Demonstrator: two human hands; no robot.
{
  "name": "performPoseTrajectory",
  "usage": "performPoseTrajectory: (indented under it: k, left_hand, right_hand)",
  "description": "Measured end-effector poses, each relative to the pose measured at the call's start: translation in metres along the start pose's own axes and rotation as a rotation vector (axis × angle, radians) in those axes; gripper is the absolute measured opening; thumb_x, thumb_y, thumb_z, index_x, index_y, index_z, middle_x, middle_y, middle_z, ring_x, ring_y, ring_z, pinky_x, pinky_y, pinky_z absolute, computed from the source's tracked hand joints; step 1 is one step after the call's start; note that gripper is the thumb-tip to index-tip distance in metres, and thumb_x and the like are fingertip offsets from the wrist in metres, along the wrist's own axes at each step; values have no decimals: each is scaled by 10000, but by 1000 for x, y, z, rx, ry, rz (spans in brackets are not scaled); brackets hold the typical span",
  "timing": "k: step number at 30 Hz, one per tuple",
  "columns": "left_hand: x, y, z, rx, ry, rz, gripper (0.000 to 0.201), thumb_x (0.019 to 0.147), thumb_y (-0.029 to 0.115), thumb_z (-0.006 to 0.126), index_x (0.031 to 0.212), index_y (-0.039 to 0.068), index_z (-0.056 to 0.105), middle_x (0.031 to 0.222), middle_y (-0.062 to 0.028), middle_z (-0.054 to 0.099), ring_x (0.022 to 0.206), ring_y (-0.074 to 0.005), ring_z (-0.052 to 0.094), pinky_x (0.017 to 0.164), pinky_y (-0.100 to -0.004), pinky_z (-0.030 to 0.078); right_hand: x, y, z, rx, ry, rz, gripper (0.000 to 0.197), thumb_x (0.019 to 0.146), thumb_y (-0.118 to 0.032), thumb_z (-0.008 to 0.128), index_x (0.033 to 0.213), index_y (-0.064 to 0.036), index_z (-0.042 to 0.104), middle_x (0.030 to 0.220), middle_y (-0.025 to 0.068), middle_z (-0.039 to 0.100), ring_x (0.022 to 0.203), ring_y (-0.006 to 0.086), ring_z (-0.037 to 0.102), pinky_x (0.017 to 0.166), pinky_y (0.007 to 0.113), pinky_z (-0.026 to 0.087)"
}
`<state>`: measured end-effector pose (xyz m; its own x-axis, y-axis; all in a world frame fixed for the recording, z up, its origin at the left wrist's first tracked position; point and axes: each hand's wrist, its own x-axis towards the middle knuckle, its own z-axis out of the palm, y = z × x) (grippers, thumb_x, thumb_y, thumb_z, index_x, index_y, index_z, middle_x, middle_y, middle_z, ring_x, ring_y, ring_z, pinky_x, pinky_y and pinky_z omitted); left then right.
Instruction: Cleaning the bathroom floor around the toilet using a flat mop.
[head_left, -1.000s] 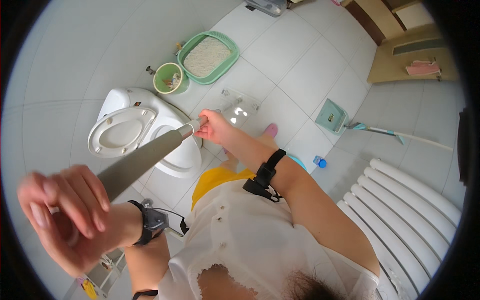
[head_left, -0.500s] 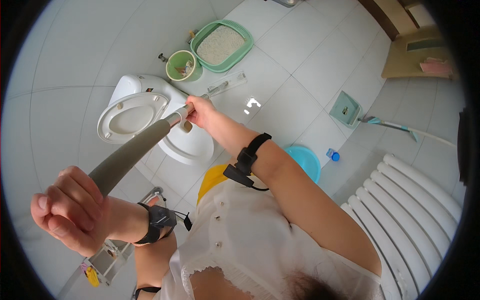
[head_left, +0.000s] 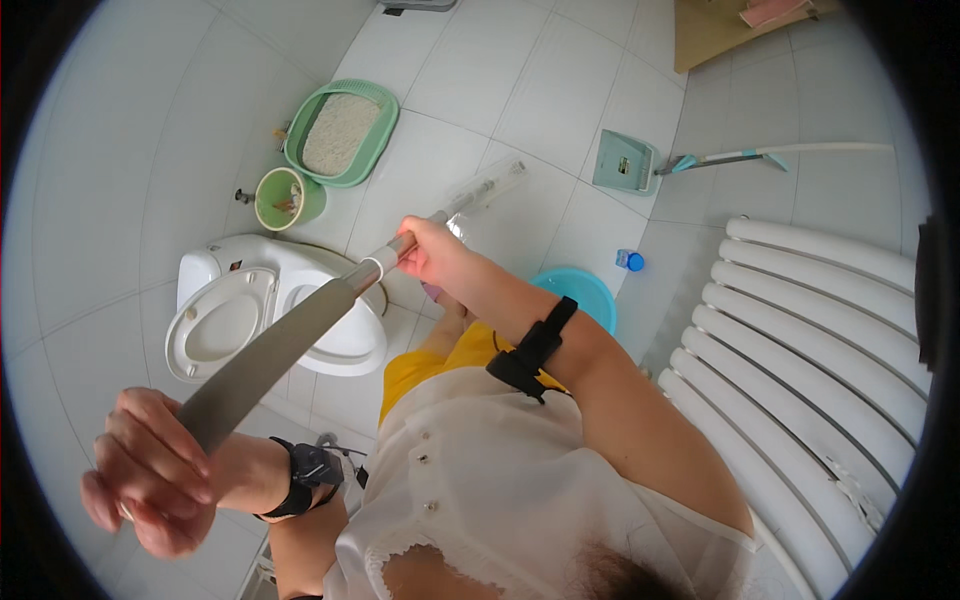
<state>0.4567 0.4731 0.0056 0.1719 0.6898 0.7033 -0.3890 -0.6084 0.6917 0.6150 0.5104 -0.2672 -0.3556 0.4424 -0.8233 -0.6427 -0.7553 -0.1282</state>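
A long mop (head_left: pixel 265 355) with a thick grey grip and a silver pole slants from the lower left up across the floor. My left hand (head_left: pixel 155 470) is closed around the top end of the grip, fingers curled over it. Further down, just beyond a white collar, my right hand (head_left: pixel 430 250) grips the metal pole. At the pole's far end the pale, partly see-through mop head (head_left: pixel 495 188) rests on the white tiles, smeared by motion.
A white toilet (head_left: pixel 345 345) with its lid raised stands at the left, beside a green bin (head_left: pixel 312 207) and a green litter tray (head_left: pixel 378 140). A blue basin (head_left: pixel 592 300), a blue-capped bottle (head_left: pixel 630 261), a dustpan (head_left: pixel 622 162), a broom (head_left: pixel 720 160) and a white radiator (head_left: pixel 800 340) are to the right.
The view has shifted right, and the mop head has swung right and away from the bin. Both hands keep their hold on the mop.
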Motion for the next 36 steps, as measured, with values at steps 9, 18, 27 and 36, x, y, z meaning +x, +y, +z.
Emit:
performPoseTrajectory:
  k: [9, 18, 27, 36]
  left_hand:
    - [-13, -127, 81, 123, 34, -220, 124, 752, 73, 413, 820, -6, 481, 456, -33, 382, 411, -132, 395, 466, -289, 380]
    - [17, -133, 91, -16, -209, -254, 187, 776, 64, 284, 854, -19, 432, 430, 2, 376, 363, -96, 354, 391, -240, 326]
    - [64, -61, 48, -57, -237, -263, 164, 722, 87, 376, 846, 4, 444, 393, 44, 406, 303, -43, 358, 338, -155, 294]
    - [17, -63, 64, -135, 56, -396, 108, 695, 110, 421, 754, 24, 447, 421, 25, 346, 391, -67, 337, 466, -220, 316]
  right_hand:
    - [50, -152, -100, 305, 59, -547, 88, 665, -74, 502, 700, -17, 445, 667, 93, 500, 550, 194, 511, 497, 321, 449]
    - [37, -137, -111, 300, 192, -571, 167, 685, -116, 531, 769, 2, 448, 701, 96, 497, 577, 223, 521, 542, 366, 482]
    - [-33, -41, -50, 424, 20, -341, 143, 734, -145, 517, 761, -20, 454, 715, 72, 497, 669, 193, 528, 626, 342, 477]
    - [-53, -52, -98, 343, 237, -466, 152, 708, -111, 493, 738, 26, 435, 672, 129, 505, 562, 228, 531, 569, 376, 499]
